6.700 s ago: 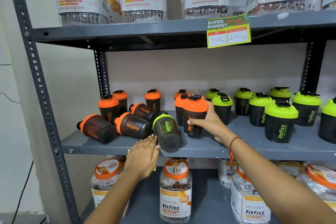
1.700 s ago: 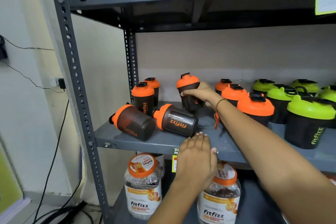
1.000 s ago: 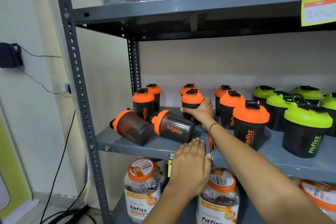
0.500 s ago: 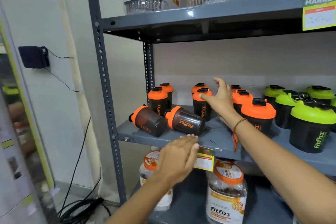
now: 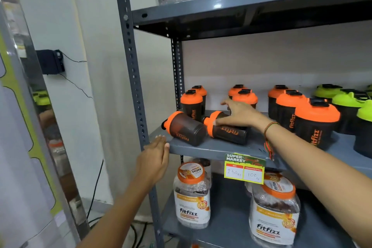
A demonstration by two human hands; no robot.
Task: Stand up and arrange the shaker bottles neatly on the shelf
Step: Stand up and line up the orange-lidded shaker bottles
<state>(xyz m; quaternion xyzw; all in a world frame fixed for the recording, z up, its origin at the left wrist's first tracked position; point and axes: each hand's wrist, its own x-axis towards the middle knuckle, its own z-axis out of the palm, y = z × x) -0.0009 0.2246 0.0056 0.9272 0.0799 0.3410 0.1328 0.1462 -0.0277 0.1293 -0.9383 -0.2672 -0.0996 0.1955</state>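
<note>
Currently, from the head view, my right hand [image 5: 239,115] lies on top of a fallen shaker bottle [image 5: 226,129] on the middle shelf [image 5: 213,148]. Its fingers are spread over the bottle near the orange lid, thumb at the front; the grip has not closed around it. This bottle lies on its side, lid pointing left. A second fallen bottle [image 5: 185,128] lies just beside it to the left, also on its side, lid pointing left, near the shelf's front corner.

My left hand [image 5: 155,157] is flat, fingers together and straight, empty, at the front edge of the shelf beside the upright post [image 5: 132,70]. Its fingertips reach the shelf corner, below the second bottle.

Behind the fallen pair, orange-lidded bottles [image 5: 191,103] stand upright in rows. Green-lidded bottles [image 5: 350,104] stand upright at the far right. A price tag [image 5: 244,168] hangs from the shelf edge. Labelled jars [image 5: 192,195] stand on the shelf below.
</note>
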